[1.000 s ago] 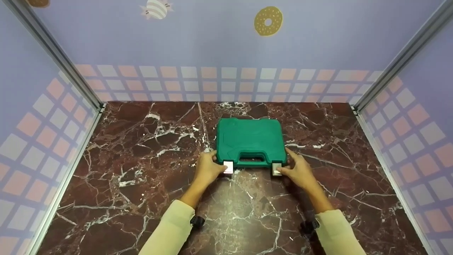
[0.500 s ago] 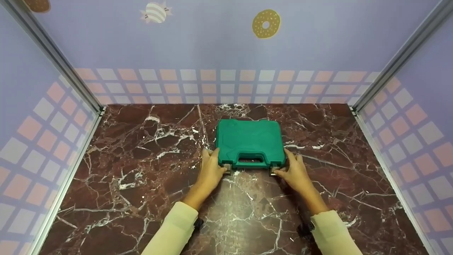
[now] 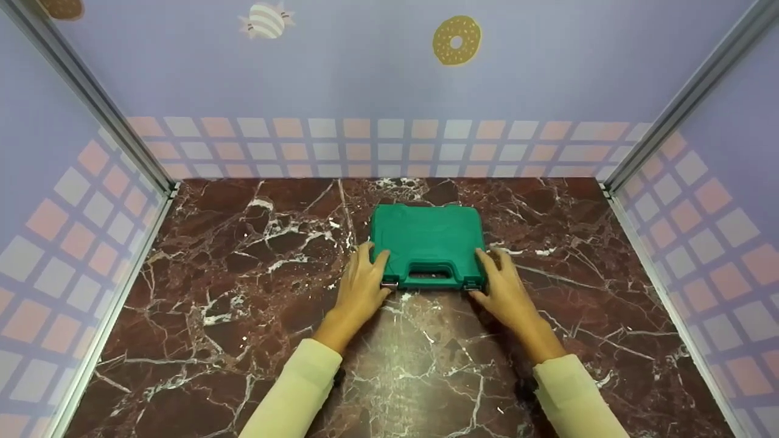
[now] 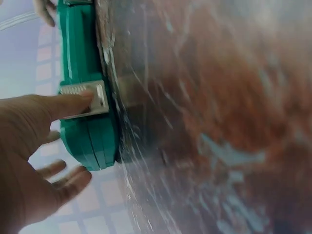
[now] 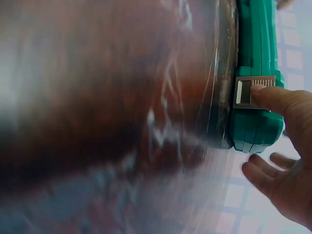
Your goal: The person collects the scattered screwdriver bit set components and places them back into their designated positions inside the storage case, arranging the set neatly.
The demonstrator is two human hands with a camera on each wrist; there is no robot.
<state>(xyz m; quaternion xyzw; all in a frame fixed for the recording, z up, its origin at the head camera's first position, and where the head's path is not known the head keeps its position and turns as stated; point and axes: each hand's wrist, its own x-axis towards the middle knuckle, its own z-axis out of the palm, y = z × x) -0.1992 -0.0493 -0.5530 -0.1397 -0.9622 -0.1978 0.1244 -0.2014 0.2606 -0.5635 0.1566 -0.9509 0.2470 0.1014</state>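
A green plastic carrying case (image 3: 426,234) lies flat, its cut-out handle facing the near side. In the left wrist view, my left thumb, held straight, presses a metal latch (image 4: 101,100) against the case's front side. My left hand (image 3: 359,289) has its index finger on the lid's near left corner and its other fingers spread beside the case. My right hand (image 3: 505,292) mirrors this at the near right corner, its thumb pressing the other metal latch (image 5: 243,95), seen in the right wrist view. Both latches lie flat against the case.
The case rests on a dark red marbled tabletop (image 3: 243,340). Behind it stands a lilac wall panel (image 3: 365,67) with pink and white squares. Side panels close in the left and right, with metal strips along the table's edges.
Both latches have swung up from sticking out toward the near side to lying flat against the case front. My thumbs followed them, and the index fingers moved onto the lid.
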